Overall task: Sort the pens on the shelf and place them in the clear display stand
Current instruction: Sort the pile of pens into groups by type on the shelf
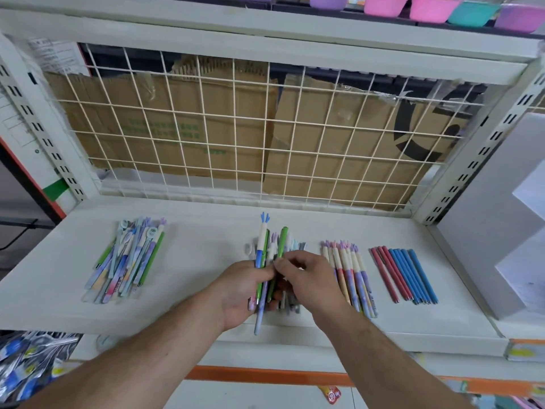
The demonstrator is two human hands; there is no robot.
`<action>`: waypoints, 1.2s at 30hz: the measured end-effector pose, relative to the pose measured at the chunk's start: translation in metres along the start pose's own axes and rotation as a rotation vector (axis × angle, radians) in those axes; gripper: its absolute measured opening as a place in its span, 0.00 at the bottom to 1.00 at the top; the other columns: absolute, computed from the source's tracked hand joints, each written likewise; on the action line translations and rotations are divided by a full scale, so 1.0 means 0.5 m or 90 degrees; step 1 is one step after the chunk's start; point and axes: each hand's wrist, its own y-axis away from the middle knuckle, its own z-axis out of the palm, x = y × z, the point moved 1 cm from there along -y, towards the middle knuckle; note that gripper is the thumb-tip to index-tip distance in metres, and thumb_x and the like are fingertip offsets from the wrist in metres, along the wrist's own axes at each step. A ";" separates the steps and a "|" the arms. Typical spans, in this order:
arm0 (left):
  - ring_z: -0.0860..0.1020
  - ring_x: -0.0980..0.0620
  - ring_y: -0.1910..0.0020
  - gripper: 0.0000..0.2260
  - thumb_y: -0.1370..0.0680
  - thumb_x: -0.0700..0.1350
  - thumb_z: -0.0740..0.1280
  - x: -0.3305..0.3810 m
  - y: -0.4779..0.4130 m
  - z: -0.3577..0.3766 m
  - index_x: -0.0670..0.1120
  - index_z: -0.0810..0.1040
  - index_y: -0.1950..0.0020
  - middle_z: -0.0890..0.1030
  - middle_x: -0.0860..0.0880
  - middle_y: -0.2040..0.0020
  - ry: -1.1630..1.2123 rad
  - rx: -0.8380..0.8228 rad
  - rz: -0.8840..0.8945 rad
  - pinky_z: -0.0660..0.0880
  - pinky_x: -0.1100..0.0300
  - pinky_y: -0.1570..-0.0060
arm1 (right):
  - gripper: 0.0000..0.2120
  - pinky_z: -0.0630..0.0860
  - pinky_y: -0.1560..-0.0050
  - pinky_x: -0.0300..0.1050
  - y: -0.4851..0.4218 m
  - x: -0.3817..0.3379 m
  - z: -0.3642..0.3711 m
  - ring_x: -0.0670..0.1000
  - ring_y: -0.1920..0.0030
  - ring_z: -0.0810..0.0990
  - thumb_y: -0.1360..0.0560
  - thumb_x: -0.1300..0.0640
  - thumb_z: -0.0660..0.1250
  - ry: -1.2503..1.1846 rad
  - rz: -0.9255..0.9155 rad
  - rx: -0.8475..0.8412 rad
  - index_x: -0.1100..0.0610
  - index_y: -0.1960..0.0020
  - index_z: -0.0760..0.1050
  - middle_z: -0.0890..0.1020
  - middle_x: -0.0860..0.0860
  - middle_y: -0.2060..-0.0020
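Left hand (pixel 244 290), pens (pixel 260 255), above white shelf (pixel 200 261)

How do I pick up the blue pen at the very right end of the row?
Pinch its middle from above, coming from the right. The blue pen lies flat on the shelf, snug against other blue pens on its left, open on its right.
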 end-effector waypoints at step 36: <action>0.68 0.53 0.74 0.11 0.20 0.38 0.64 -0.067 -0.127 0.299 0.34 0.79 0.42 0.77 0.43 0.66 -0.006 -0.025 -0.085 0.61 0.64 0.77 | 0.07 0.75 0.58 0.43 -0.040 0.172 -0.525 0.52 0.59 0.81 0.22 0.53 0.69 0.369 0.108 0.388 0.54 0.49 0.84 0.83 0.49 0.60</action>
